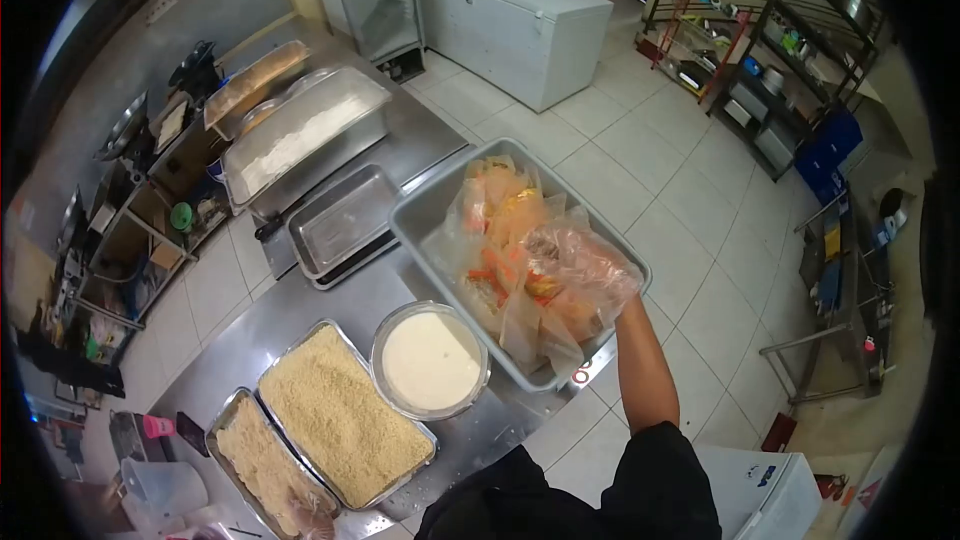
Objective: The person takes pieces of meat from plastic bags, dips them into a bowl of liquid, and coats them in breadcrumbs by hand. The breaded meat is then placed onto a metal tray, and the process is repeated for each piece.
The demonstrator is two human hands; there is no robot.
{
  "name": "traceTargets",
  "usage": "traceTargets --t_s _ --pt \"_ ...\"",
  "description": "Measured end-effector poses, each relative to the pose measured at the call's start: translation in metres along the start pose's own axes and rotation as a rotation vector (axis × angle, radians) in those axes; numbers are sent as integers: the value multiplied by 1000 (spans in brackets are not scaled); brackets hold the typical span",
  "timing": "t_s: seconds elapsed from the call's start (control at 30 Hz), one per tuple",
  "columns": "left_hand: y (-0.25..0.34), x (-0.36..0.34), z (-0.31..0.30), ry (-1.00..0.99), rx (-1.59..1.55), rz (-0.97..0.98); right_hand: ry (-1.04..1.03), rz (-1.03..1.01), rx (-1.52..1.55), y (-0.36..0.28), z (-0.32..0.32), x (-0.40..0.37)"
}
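My right hand, in a clear plastic glove, reaches into a grey tub. It touches clear plastic bags holding orange-coated food pieces; its fingers are blurred among them. At the bottom edge, a gloved hand, seemingly my left hand, rests at the near end of a narrow tray of pale crumbs. Its fingers are mostly cut off. Beside that stands a larger tray heaped with yellowish crumbs. A round bowl of creamy white batter sits between the crumbs and the tub.
Behind the bowl lie a shallow metal pan and a deep pan of white flour. A chest freezer stands beyond the steel table. Shelves line the right wall. At lower left are a translucent container and part of another person.
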State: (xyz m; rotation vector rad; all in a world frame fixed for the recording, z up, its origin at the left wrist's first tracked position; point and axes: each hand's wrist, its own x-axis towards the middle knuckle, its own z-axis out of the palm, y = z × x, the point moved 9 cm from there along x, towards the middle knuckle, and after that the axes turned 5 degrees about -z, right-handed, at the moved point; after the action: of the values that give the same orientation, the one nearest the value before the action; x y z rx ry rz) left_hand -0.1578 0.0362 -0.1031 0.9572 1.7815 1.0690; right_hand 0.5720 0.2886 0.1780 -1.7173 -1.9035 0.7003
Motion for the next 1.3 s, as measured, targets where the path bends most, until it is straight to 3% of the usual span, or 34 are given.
traceTargets --t_s 0.07,0.1,0.13,0.17,0.23,0.33,0.4,0.53,0.6,0.63,0.77,1.0,1.17,1.27,1.3 --pt "65 -18 25 75 362 26 -213 34 233 19 48 13" --pt "105 -21 45 110 542 42 -203 -99 180 22 81 21" --pt "157 -15 79 107 479 83 -184 -231 126 24 114 28" --pt "206 -7 112 105 560 191 -43 -514 -107 9 148 32" --pt "299 -2 181 119 869 477 -395 -363 -216 34 200 72" --pt "390 -11 288 -78 759 609 -391 -296 95 27 152 83" --pt "409 -25 355 -283 744 694 -292 -241 302 -5 63 55" --pt "417 -77 468 -660 768 896 -72 -118 197 27 -37 -11" --pt "393 -95 502 -798 883 988 -376 -82 -39 62 -18 -36" --pt "388 -100 509 -837 818 964 -532 -61 -157 80 -3 -48" --pt "377 -121 513 -914 676 917 -359 -107 -268 114 57 -75" --pt "375 -124 461 -828 591 852 -276 -65 -483 147 108 -55" --pt "374 -111 412 -717 428 703 -604 90 -498 132 65 -57" --pt "372 -106 390 -642 339 683 -543 121 -389 124 30 -55" --pt "372 -104 385 -625 321 687 -447 150 -277 95 0 -61"
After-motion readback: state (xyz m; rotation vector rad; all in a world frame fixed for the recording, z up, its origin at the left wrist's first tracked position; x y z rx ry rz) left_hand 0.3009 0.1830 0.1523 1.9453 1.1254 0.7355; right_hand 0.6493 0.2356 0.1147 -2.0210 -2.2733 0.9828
